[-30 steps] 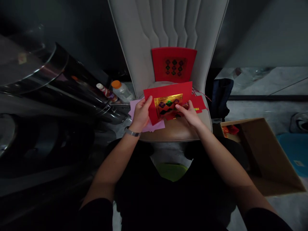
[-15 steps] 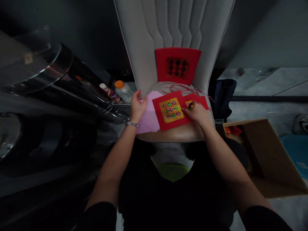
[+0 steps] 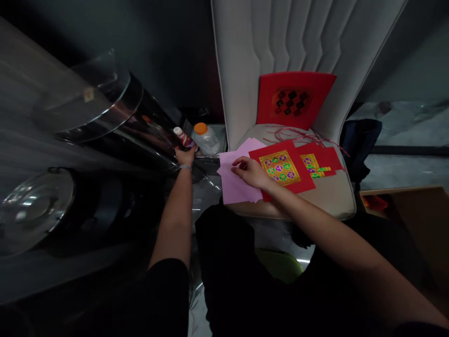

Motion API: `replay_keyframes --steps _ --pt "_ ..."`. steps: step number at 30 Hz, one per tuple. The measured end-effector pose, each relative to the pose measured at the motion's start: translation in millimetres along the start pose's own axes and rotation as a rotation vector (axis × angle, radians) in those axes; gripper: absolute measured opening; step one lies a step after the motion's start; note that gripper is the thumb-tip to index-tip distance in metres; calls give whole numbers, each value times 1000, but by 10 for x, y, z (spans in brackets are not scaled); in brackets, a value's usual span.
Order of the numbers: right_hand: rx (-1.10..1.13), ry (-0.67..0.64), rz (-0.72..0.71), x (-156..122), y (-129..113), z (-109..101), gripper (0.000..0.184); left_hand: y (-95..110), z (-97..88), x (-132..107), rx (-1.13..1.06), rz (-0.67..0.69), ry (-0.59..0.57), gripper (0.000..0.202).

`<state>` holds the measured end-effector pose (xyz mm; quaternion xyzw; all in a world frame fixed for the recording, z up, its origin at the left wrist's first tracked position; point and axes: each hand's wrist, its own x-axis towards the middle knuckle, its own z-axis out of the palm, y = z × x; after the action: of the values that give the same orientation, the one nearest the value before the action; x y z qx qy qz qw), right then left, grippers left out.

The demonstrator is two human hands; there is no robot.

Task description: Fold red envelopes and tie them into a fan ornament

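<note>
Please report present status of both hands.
Left hand at white-capped bottle, grip unclear. Right hand empty, over pink paper. Orange-capped jar close beside bottle.

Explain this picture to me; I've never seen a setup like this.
There is no machine here: these are a person's two bare hands, seen by one camera worn on the head, looking forward and down.

The work surface is a chair seat. On it lie purple paper sheets, a red card with a gold panel, smaller red pieces and thin reddish cords. Another red card leans against the backrest.

The left hand is at a white-capped bottle; how firmly it grips is unclear. The right hand, fingers curled, is over the purple sheets with nothing visible in it.
</note>
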<state>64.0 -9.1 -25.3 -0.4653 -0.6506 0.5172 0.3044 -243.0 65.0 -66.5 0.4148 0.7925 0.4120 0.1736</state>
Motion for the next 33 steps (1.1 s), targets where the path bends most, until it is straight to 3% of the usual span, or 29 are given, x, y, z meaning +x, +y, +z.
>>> replay_keyframes --steps 3,5,9,13,17,19,22,24,28,33 --pt "43 -4 4 229 -87 213 16 -80 219 183 51 -145 130 63" --pt "50 -10 -14 315 -134 268 12 -123 304 276 54 -167 141 63" --pt "112 -64 77 407 -211 307 7 -227 279 286 64 -196 168 55" --pt "70 -152 163 537 -377 383 11 -347 73 0 -84 -27 99 54" --pt "-257 -53 -75 618 -775 438 46 -341 -144 -575 -215 124 3 60" --pt "-511 -46 -222 536 -1047 398 58 -230 -245 -937 -241 266 -75 61" --pt "-947 -144 -379 222 -1427 222 46 82 -384 -1476 -273 355 -227 62" --pt "-1082 -150 -427 -61 -1605 54 42 359 -452 -1782 -309 414 -326 68" --pt "-1176 -52 -433 -639 -1754 -291 40 930 -454 -2255 -332 523 -419 68" --pt "-1011 -106 -414 -1266 -1616 -687 38 1375 -279 -2769 -357 610 -496 36"
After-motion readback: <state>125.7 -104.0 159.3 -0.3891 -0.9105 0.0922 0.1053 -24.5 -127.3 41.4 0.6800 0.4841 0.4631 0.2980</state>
